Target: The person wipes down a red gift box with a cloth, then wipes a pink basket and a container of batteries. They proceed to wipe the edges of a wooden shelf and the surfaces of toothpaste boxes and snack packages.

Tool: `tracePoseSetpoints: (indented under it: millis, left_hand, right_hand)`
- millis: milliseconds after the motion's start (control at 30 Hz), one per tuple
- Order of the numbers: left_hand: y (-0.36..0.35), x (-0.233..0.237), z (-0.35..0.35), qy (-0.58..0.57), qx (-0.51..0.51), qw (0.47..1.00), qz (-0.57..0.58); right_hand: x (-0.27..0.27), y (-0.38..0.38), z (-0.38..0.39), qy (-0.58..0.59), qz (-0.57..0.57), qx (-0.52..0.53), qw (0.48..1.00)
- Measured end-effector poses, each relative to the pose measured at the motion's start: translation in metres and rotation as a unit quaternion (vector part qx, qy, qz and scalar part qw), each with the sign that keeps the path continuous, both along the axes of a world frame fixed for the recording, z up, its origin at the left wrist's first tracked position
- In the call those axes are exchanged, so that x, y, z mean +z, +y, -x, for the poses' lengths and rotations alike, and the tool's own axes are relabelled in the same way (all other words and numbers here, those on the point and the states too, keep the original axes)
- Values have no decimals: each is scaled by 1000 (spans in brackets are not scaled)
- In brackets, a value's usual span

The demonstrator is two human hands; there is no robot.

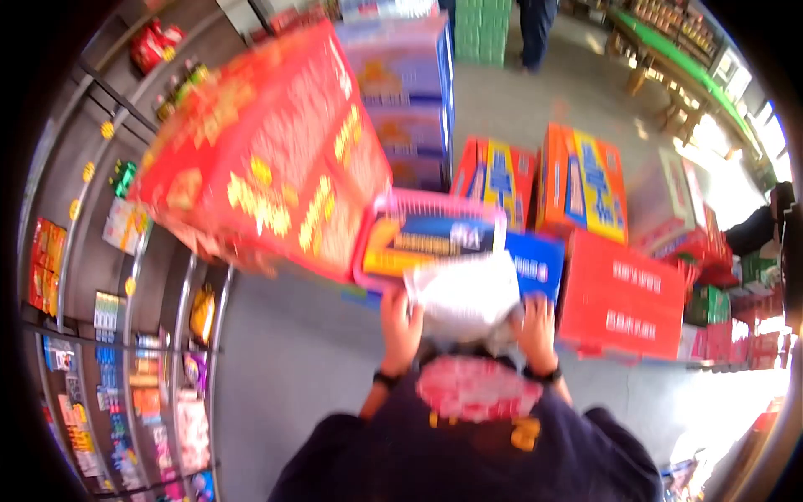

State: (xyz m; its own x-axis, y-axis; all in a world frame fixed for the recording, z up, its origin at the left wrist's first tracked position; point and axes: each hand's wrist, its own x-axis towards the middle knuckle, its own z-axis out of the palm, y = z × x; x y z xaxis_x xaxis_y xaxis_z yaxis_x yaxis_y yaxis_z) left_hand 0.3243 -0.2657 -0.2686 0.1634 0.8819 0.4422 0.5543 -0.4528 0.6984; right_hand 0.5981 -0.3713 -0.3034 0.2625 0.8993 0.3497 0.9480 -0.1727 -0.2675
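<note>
A white, shiny package [468, 289], blurred and too bright to read, is held in front of my body. My left hand [402, 328] grips its left side with the thumb toward me. At its right lower edge, my right hand [534, 331] has curled fingers on it. Just beyond the package sits a pink plastic basket [437, 201] with a dark blue and yellow-orange packet [431, 238] inside. A blue box [535, 261] lies right of the basket, close to my right fingers.
A large red packaged stack [284, 159] rises at left, beside shelves [92, 322] of snacks. Purple cartons [397, 75] stand behind. Orange-red boxes [581, 180] and a red carton [623, 297] are at right. A person's legs [536, 33] show at the back, near a green-topped table [677, 63].
</note>
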Motion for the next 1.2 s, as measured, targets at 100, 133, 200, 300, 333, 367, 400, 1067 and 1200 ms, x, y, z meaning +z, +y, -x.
tracePoseSetpoints:
  millis: [100,133,200,300,333,367,400,1067,1200]
  left_hand:
    - [6,35,-3,-64,-36,994,75]
    - [5,43,-3,-83,-42,991,101]
    - [12,45,-1,-93,-44,985,140]
    - [14,45,-11,-215,2,946,244]
    - [11,57,-20,-266,5,929,257]
    - [10,58,-29,-374,-3,873,314]
    - [9,58,-36,-476,-11,801,364]
    - [18,79,-23,-364,-161,850,345]
    - [22,40,-13,-268,-227,878,325]
  right_hand:
    - [34,1,14,94,56,25,994]
    - [35,4,16,96,59,18,994]
    - [35,6,17,207,48,40,976]
    - [44,1,15,380,30,-22,924]
    - [44,-2,15,400,29,-56,915]
    - [42,-6,12,429,35,-79,899]
    - [42,-10,8,429,36,-85,898]
    - [111,28,-28,718,-186,-10,671]
    - [87,38,-35,636,-122,-53,760]
